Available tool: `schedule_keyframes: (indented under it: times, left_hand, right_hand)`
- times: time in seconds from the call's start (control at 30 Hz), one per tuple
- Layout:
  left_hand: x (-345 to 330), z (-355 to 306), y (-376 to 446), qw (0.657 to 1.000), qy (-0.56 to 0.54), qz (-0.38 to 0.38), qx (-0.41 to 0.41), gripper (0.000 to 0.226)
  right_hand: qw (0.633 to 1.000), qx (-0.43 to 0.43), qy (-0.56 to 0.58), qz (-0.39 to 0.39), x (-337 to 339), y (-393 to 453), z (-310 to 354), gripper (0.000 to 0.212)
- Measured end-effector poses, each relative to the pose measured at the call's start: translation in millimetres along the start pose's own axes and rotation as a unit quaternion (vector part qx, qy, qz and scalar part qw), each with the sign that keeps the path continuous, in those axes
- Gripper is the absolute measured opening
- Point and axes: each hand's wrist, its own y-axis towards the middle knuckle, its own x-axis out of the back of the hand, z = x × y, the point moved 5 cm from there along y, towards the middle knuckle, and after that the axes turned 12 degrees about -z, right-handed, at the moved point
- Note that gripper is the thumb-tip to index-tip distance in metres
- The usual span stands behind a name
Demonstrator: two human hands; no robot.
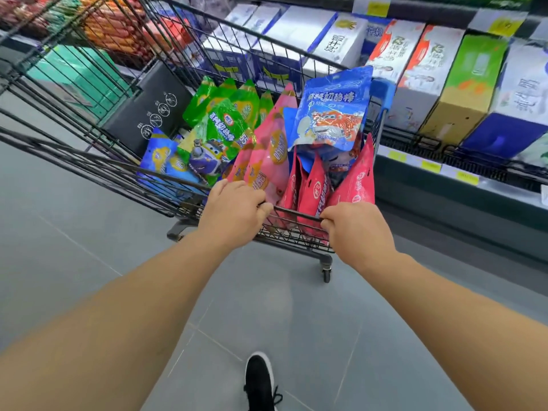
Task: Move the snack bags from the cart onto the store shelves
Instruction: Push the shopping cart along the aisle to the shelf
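Note:
A black wire cart (98, 161) stands in front of me, its near end packed with snack bags. A large blue bag (332, 111) sticks up at the right, red bags (314, 191) stand below it, pink bags (274, 155) fill the middle, and green bags (225, 123) and smaller blue bags (161, 161) lie to the left. My left hand (234, 209) and my right hand (355, 229) both grip the cart's near rim bar (296, 214), one at each side. The store shelf (444, 170) runs along the right.
Boxed milk cartons (471, 84) in white, green and blue fill the shelf on the right, with yellow price tags (430, 167) on its edge. Orange packs (118, 28) and a green box (74, 72) lie behind the cart. Grey tiled floor (74, 232) spreads left; my black shoe (259, 381) shows below.

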Motion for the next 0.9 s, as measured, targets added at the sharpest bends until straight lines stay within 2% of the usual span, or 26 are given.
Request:
schedule_keyframes:
  times: [0.1,0.2,0.47,0.67,0.9]
  left_hand:
    - [2.1,8.3,15.7,1.0,0.007,0.004,-0.002,0.044]
    - [0.9,20.6,30.6,0.999,-0.006,0.053,-0.001,0.045]
    - [-0.2,32.4,33.7,0.995,-0.009,0.096,-0.018,0.035]
    - [4.0,32.5,35.2,0.991,-0.019,0.134,-0.003,0.029]
    - [5.5,20.0,55.2,0.974,-0.063,0.196,0.096,0.016]
  right_hand:
    - [1.0,-0.017,0.011,-0.004,1.6,16.5,2.2,0.024]
    - [1.0,-0.017,0.012,0.021,1.7,27.3,5.7,0.024]
    - [0.997,-0.048,-0.014,0.057,-0.1,35.9,16.8,0.028]
    - [0.994,-0.065,0.008,0.093,5.5,41.2,21.7,0.027]
    - [0.988,-0.065,0.105,0.088,22.5,56.5,8.6,0.025]
